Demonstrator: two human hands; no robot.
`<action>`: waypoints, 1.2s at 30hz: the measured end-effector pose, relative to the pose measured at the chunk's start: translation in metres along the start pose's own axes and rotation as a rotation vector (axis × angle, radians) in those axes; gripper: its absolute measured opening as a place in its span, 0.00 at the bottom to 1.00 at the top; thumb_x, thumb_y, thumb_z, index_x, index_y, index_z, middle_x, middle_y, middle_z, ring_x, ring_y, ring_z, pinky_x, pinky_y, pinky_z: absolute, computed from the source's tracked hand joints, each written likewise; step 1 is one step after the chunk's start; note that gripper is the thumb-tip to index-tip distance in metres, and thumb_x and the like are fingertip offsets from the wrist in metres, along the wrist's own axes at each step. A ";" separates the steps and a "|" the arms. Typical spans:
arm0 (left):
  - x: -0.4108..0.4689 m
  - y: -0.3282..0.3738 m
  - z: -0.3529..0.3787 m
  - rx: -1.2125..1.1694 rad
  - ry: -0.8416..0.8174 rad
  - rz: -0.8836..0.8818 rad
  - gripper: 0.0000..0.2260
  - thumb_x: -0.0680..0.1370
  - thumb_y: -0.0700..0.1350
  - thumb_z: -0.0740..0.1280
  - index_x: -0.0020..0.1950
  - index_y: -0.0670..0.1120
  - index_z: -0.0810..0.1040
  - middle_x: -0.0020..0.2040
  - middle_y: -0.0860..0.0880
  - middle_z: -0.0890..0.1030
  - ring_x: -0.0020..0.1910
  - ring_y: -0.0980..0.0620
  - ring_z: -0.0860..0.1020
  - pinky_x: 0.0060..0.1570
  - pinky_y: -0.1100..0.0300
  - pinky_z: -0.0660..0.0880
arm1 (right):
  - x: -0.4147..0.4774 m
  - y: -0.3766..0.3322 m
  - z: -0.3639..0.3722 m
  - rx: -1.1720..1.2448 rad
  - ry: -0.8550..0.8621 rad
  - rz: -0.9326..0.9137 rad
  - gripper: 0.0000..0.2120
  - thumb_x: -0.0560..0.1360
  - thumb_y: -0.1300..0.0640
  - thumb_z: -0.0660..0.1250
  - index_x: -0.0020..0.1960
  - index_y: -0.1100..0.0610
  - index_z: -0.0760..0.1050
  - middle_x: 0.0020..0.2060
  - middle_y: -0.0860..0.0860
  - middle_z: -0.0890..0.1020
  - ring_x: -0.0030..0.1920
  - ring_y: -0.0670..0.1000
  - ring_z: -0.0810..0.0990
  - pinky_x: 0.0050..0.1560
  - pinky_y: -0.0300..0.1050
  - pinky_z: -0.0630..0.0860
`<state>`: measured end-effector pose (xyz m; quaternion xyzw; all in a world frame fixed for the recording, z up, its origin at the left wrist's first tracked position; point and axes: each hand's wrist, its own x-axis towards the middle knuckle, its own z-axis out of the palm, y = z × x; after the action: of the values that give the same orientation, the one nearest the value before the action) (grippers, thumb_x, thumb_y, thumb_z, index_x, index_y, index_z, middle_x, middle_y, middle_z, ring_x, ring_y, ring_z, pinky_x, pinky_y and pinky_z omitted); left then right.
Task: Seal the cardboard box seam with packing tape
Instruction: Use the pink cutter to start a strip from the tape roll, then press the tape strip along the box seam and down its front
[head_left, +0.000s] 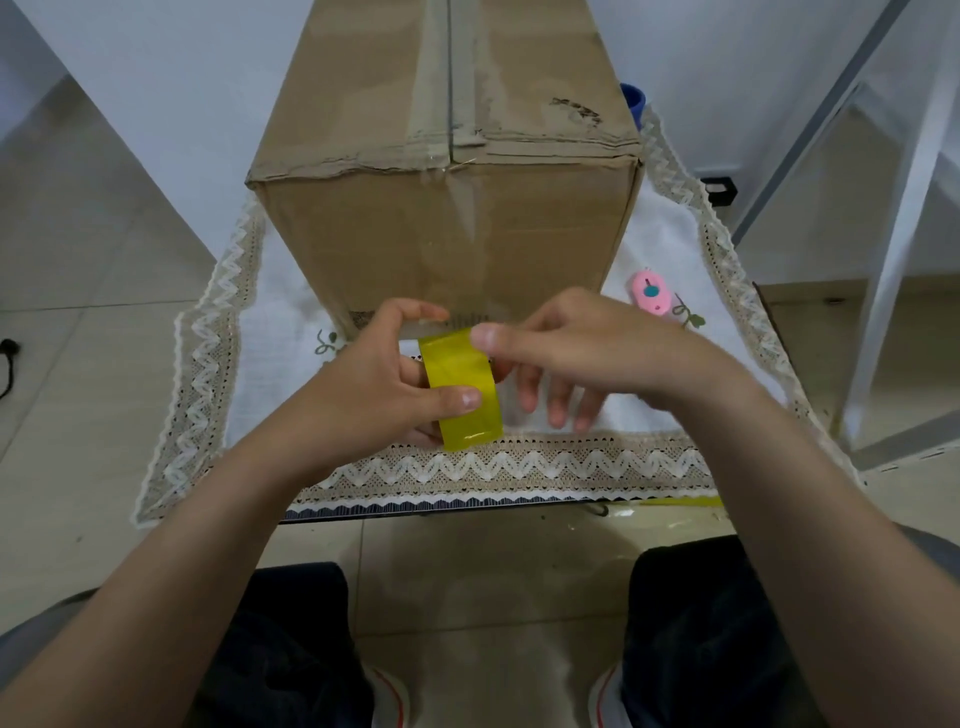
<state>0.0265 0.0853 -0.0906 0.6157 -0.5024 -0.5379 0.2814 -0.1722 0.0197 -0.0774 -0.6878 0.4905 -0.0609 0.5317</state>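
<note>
A tall cardboard box (447, 228) stands on a small table with its top seam (451, 78) running away from me, under old clear tape. In front of the box my left hand (374, 384) grips a roll of yellow packing tape (460, 387), thumb across its face. My right hand (561, 353) pinches the roll's upper edge between thumb and forefinger, its other fingers spread below. Both hands are low against the box's near face, just above the table.
A white lace-edged cloth (519, 462) covers the table. A pink utility knife (652, 293) lies right of the box. A blue object (634, 101) peeks out behind the box's right corner. White shelf frames (893, 249) stand at right. My knees are below the table edge.
</note>
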 end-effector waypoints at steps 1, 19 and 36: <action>0.000 0.000 0.000 0.005 -0.005 0.005 0.28 0.76 0.39 0.75 0.69 0.54 0.64 0.41 0.47 0.89 0.38 0.51 0.88 0.34 0.62 0.82 | 0.004 -0.001 0.008 -0.019 -0.015 -0.005 0.23 0.78 0.37 0.67 0.46 0.57 0.84 0.36 0.56 0.86 0.32 0.53 0.84 0.30 0.45 0.82; 0.009 -0.007 0.011 -0.028 0.320 0.111 0.08 0.82 0.55 0.66 0.57 0.54 0.80 0.42 0.51 0.88 0.37 0.48 0.88 0.50 0.45 0.83 | -0.024 -0.001 -0.030 -0.252 0.246 -0.050 0.20 0.73 0.53 0.74 0.31 0.56 0.65 0.28 0.51 0.61 0.28 0.49 0.60 0.29 0.42 0.60; 0.025 -0.009 0.021 -0.090 0.467 0.122 0.07 0.82 0.49 0.68 0.46 0.50 0.82 0.35 0.53 0.86 0.31 0.54 0.85 0.47 0.49 0.82 | 0.024 0.076 -0.087 -0.526 1.038 -0.103 0.08 0.77 0.53 0.71 0.46 0.56 0.85 0.40 0.56 0.84 0.43 0.58 0.81 0.39 0.46 0.71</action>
<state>0.0071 0.0696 -0.1140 0.6789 -0.4353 -0.3848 0.4490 -0.2588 -0.0527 -0.1104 -0.6998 0.6513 -0.2921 0.0296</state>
